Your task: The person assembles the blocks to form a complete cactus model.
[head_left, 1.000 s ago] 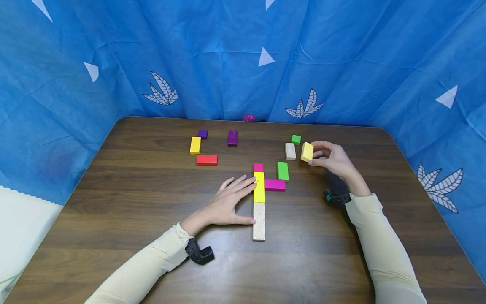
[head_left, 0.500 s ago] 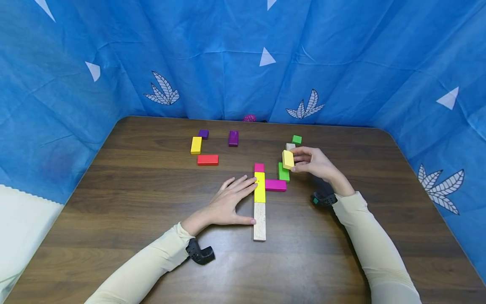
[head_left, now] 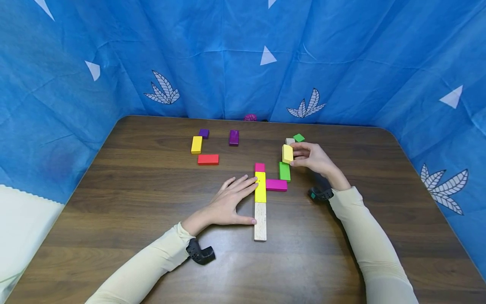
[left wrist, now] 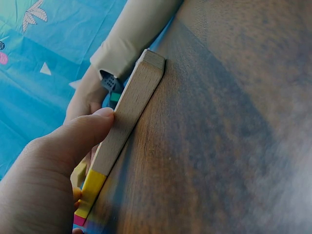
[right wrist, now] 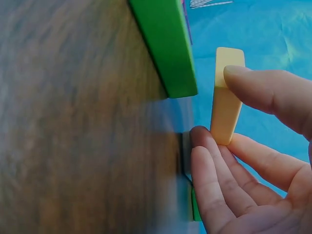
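Observation:
My right hand (head_left: 314,159) pinches a pale yellow block (head_left: 287,154) between thumb and fingers, raised off the table in the right wrist view (right wrist: 226,107). In the head view it overlaps a whitish block (head_left: 290,141) and the far end of a green block (head_left: 284,172). My left hand (head_left: 228,204) lies with spread fingers along the left side of a row. That row has a long whitish block (head_left: 260,221), a bright yellow block (head_left: 260,192) and a small pink block (head_left: 260,167). The left thumb touches the whitish block and the fingertips meet the yellow one.
A magenta block (head_left: 276,185) juts right from the row, close to the green block. A small green block (head_left: 298,138) lies behind my right hand. Farther left are a red block (head_left: 208,159), a yellow block (head_left: 196,145) and two purple blocks (head_left: 233,138). A blue curtain (head_left: 224,59) hangs behind the table.
My right hand has carried the pale yellow block left, then slightly away from me, to beyond the green block. The small green block has turned a little. My left hand stays put.

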A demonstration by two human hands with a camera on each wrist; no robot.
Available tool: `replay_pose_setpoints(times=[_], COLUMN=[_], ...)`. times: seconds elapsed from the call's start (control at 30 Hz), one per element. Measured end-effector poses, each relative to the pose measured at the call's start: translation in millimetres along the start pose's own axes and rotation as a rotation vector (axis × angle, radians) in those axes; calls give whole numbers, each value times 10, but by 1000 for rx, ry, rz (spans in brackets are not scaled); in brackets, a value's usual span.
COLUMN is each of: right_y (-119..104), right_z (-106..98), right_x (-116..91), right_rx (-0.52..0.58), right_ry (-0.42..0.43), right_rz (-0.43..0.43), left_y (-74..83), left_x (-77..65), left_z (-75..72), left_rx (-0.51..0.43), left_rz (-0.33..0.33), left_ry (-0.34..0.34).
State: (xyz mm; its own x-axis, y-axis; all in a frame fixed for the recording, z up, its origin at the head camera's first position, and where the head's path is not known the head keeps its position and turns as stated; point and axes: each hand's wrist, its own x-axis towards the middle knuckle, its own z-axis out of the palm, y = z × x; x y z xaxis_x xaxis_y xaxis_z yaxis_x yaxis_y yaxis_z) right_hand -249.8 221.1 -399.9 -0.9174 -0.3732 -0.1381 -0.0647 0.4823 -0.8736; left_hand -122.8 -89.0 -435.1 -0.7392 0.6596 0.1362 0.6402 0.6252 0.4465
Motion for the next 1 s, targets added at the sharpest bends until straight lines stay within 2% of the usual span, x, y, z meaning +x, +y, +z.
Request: replay_pose_setpoints(times=[0.23,0.43,1.0], right_y=[1,40,35], right_z=[13,6,26], right_x=[48,114,141], right_rx=[-40,-32,-150], right_ry=[24,37,50], right_rz=[1,18,-45], left_y=[-2,-1,-8], left_x=[-1,-4,0], left_z=[10,8,4], left_rx=[3,1,4], left_rz=[3,5,3], left_ry=[5,5,4])
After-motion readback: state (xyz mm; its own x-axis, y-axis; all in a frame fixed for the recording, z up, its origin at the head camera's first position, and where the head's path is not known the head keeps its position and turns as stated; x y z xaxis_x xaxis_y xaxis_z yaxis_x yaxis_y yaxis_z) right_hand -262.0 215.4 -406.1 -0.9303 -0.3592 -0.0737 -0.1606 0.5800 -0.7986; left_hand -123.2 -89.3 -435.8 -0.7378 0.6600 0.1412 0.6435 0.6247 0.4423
